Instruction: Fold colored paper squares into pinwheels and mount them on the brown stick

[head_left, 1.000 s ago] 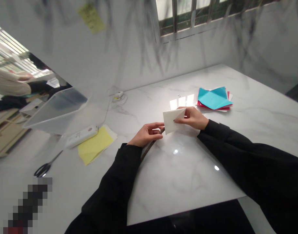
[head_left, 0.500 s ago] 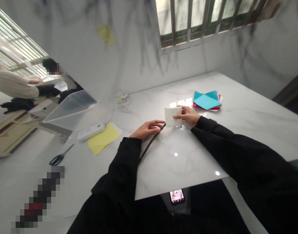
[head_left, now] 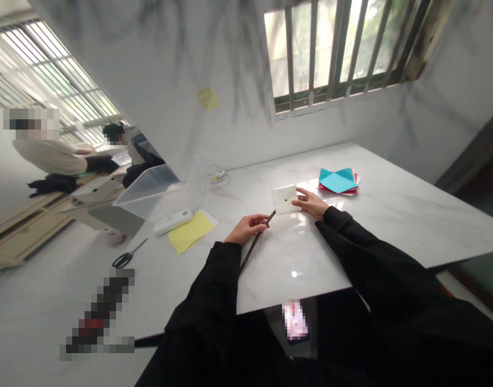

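Observation:
My right hand (head_left: 311, 203) rests on the marble table (head_left: 391, 215) with its fingers pinching the right edge of a folded white paper (head_left: 284, 198). My left hand (head_left: 246, 228) is curled around a thin dark stick (head_left: 256, 239) whose tip points at the white paper's lower left corner. Both arms wear black sleeves. A stack of coloured paper with a cyan sheet on top (head_left: 337, 180) lies just beyond my right hand.
Yellow paper (head_left: 189, 233), a white remote-like device (head_left: 173, 221), scissors (head_left: 128, 256) and a clear plastic bin (head_left: 146, 188) sit at the left. A cabled small device (head_left: 219, 175) lies near the wall. A phone (head_left: 295, 321) rests below the table edge. Two people sit far left.
The view has tilted up and pulled back, showing more window and wall. The white paper now lies lower and flatter under my right hand; my left hand keeps hold of the stick.

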### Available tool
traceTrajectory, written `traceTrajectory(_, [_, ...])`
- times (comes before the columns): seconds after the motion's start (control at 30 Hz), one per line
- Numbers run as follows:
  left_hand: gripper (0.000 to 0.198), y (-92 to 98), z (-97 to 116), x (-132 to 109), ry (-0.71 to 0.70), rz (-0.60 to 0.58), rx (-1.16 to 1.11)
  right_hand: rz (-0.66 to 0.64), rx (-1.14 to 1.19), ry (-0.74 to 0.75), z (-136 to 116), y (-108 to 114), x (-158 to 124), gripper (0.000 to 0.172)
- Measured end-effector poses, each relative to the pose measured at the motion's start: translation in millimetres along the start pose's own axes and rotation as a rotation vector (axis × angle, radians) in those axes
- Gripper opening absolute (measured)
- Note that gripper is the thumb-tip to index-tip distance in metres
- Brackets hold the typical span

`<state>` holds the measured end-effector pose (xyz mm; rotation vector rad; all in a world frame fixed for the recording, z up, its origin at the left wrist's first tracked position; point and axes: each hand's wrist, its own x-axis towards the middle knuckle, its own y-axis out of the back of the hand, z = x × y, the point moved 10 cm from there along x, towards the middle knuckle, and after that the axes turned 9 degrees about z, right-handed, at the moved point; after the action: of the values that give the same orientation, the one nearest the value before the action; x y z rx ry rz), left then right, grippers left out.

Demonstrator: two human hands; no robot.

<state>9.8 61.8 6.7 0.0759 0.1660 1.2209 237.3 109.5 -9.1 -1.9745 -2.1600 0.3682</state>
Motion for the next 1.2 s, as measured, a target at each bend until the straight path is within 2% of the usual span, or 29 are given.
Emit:
traceTrajectory(0.1, [0.055,18.2,-2,4,-0.020,0.163,-0.201,0.221,0.033,-0.034,1,22,2,0.071])
traceTrajectory(0.17, [0.055,24.2,-2,5,-0.042,0.207,-0.300,0.328,-0.030,-0.026,3,29,3,0.070])
traceTrajectory(0.23, [0.056,24.8,-2,4,-0.045,0.206,-0.339,0.349,-0.168,0.028,2,25,2,0.078])
traceTrajectory(0.3, [0.057,22.4,-2,3,-0.031,0.188,-0.344,0.304,-0.299,0.100,-1,13,-1,0.086])
traceTrajectory(0.37, [0.058,19.9,-2,2,-0.017,0.174,-0.344,0.133,-0.385,0.112,-1,-9,-9,0.080])
traceTrajectory(0.4, [0.059,19.0,-1,1,-0.012,0.171,-0.345,-0.036,-0.420,0.071,3,-27,-16,0.072])
traceTrajectory(0.43, [0.059,18.6,0,1,-0.012,0.171,-0.348,-0.264,-0.452,-0.003,11,-48,-29,0.063])
traceTrajectory(0.5, [0.058,19.2,3,0,-0.017,0.178,-0.359,-0.747,-0.488,-0.205,27,-82,-71,0.049])
traceTrajectory(0.53, [0.057,19.9,4,-1,-0.019,0.184,-0.363,-0.908,-0.479,-0.290,31,-89,-91,0.047])
traceTrajectory(0.57, [0.057,20.5,5,-1,-0.021,0.188,-0.366,-0.987,-0.452,-0.349,31,-93,-102,0.046])
traceTrajectory(0.6, [0.057,20.8,6,-1,-0.022,0.188,-0.367,-0.989,-0.412,-0.383,30,-95,-105,0.046])
traceTrajectory(0.8, [0.058,19.9,5,1,-0.015,0.170,-0.354,-0.602,-0.255,-0.339,31,-82,-65,0.048])
traceTrajectory(0.93, [0.057,19.0,3,1,-0.017,0.161,-0.324,-0.286,-0.205,-0.297,29,-55,-39,0.048])
traceTrajectory(1.0, [0.055,18.8,4,1,-0.025,0.157,-0.315,-0.055,-0.205,-0.251,25,-31,-27,0.060])
traceTrajectory(1.1, [0.055,19.0,6,0,-0.028,0.158,-0.309,0.270,-0.270,-0.121,10,4,-17,0.092])
traceTrajectory(1.13, [0.055,19.1,6,0,-0.027,0.161,-0.304,0.330,-0.287,-0.078,4,11,-16,0.099])
traceTrajectory(1.2, [0.055,18.5,6,-1,-0.017,0.160,-0.287,0.336,-0.298,-0.028,-3,11,-15,0.103])
